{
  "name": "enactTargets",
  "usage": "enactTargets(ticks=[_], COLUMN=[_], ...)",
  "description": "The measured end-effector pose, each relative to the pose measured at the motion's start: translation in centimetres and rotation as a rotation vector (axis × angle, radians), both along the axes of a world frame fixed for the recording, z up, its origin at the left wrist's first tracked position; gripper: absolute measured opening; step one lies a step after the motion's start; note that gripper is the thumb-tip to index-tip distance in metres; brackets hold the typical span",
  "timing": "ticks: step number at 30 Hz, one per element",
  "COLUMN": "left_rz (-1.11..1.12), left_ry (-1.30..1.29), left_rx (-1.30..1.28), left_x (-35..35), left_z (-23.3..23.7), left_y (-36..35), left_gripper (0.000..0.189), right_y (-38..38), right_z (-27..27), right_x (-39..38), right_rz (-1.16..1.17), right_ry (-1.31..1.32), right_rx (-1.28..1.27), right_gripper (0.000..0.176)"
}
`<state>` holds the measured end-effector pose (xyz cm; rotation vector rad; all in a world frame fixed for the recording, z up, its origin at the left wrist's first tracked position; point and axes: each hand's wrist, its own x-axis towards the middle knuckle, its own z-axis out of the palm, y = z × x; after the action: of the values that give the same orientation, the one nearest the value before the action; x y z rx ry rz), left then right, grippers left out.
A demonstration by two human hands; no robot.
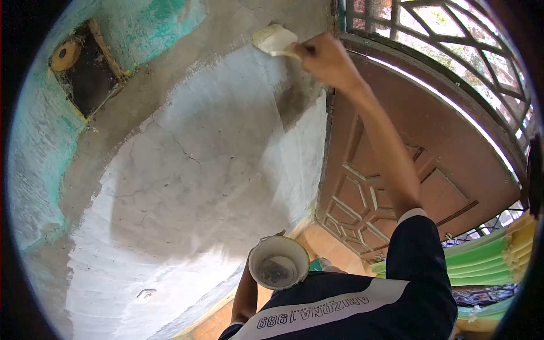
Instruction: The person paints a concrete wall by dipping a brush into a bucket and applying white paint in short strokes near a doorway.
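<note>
My right hand point(328, 61) is raised high, its fingers wrapped around the handle of a wide paint brush point(276, 41). The pale brush head lies against the upper part of a plastered wall point(187, 164), near the border between white coating and bare grey plaster. Low in front of my body, my left hand point(280, 233) supports a small white bucket point(264, 251) from behind. Only a fingertip shows past the rim; the other fingers are hidden. Inside the bucket is a greyish-white residue or liquid at the bottom.
A brown panelled door point(391, 153) stands right of the wall, below a metal window grille point(453, 28). An open wall box point(90, 71) with a round tan piece sits upper left. Green and yellow curtain fabric point(481, 258) hangs at right. Orange tiles point(328, 243) cover the floor.
</note>
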<state>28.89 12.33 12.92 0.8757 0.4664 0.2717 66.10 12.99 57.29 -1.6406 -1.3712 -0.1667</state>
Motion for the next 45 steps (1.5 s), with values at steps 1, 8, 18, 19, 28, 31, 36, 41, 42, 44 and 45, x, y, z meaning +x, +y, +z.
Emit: enactTargets(ticks=[1, 8, 18, 19, 28, 31, 36, 41, 42, 44, 45], left_rz=[0.002, 0.014, 0.016, 0.027, 0.046, 0.005, 0.028, 0.059, 0.051, 0.048, 0.059], left_ry=[-0.002, -0.024, -0.009, 0.017, 0.030, 0.056, -0.047, -0.016, -0.033, -0.053, -0.050], left_rx=[-0.004, -0.026, -0.009, 0.011, 0.034, 0.094, -0.011, -0.023, -0.027, -0.034, -0.015], left_x=[-0.2, -1.4, -1.9, -1.8, -2.8, -3.3, -3.9, -3.9, -3.9, -3.7, -3.6], left_z=[-0.1, -0.4, 0.3, 0.9, 1.1, 0.2, 0.2, -0.2, -0.6, -0.3, -0.2], left_y=[0.0, 0.0, 0.3, 0.2, 0.7, 1.1, 1.0, 0.9, 1.1, 0.9, 0.8], left_gripper=[0.052, 0.052, 0.055, 0.056, 0.056, 0.057, 0.056, 0.057, 0.057, 0.057, 0.056], right_y=[0.2, -1.9, -1.3, -1.6, 1.7, -0.8, -2.7, -0.6, -0.5, -0.7, -1.0], right_z=[-0.5, -0.4, -1.8, -1.8, -3.5, -3.1, -1.1, -1.0, -1.3, -1.6, -1.7], right_x=[-0.7, 0.3, -2.6, -2.3, -3.1, -2.5, -0.5, 0.3, 0.1, 0.0, 0.4], right_rz=[-0.052, -0.154, -0.073, -0.075, -0.208, -0.043, 0.077, 0.037, 0.076, 0.119, 0.084], right_ry=[-0.101, -0.022, -0.053, -0.052, -0.146, -0.171, 0.320, 0.221, 0.206, 0.189, 0.149], right_rx=[0.019, 0.126, 0.074, 0.075, 0.217, 0.139, 0.221, 0.068, 0.007, -0.057, -0.130], right_gripper=[0.033, 0.027, 0.031, 0.031, 0.027, 0.030, 0.043, 0.045, 0.045, 0.045, 0.045])
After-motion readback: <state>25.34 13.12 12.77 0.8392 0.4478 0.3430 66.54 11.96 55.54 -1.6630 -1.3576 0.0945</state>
